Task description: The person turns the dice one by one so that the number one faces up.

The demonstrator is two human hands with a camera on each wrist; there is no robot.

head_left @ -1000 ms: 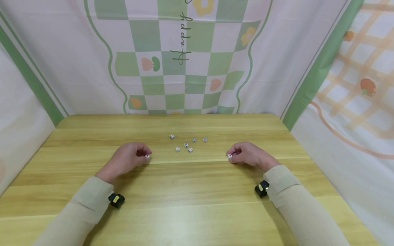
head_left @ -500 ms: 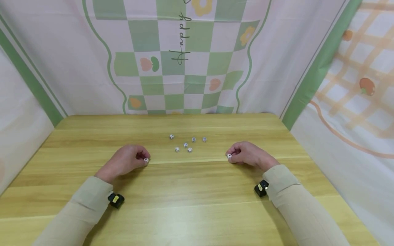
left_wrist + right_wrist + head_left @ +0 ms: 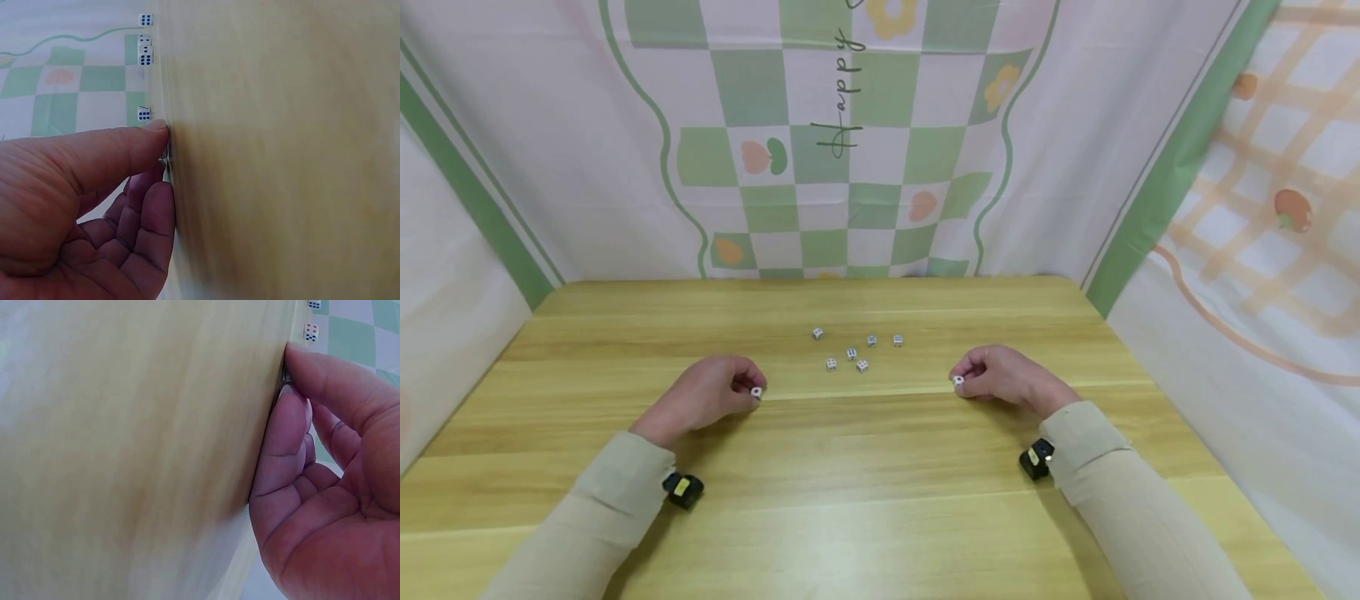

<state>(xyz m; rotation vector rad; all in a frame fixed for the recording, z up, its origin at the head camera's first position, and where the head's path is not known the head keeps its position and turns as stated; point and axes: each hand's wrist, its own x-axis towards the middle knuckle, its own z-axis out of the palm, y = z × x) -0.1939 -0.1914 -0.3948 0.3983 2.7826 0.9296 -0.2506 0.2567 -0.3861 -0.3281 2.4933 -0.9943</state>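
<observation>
My left hand [image 3: 711, 387] pinches a small white die [image 3: 756, 392] between thumb and fingertips, low at the table on the left. Opposite it, my right hand [image 3: 1003, 375] pinches another white die [image 3: 958, 381] the same way. In both wrist views the thumb and fingers mostly hide the held die. Between the hands and a little farther back lie several loose dice, among them a die [image 3: 852, 354] in the middle, one [image 3: 817, 333] at the back left and one [image 3: 898, 341] at the right. Blue pips show on a die [image 3: 144, 114] just past my left thumb.
The dice lie on a wooden table [image 3: 850, 467] whose far edge meets a hanging cloth [image 3: 820, 208] with green and white checks. More cloth closes off the left and right sides. A small black camera [image 3: 683, 490] sits at my left cuff, another [image 3: 1037, 459] at my right.
My left hand has shifted the die it pinches slightly toward me. The right hand stays in place with its die, and the loose dice have not moved.
</observation>
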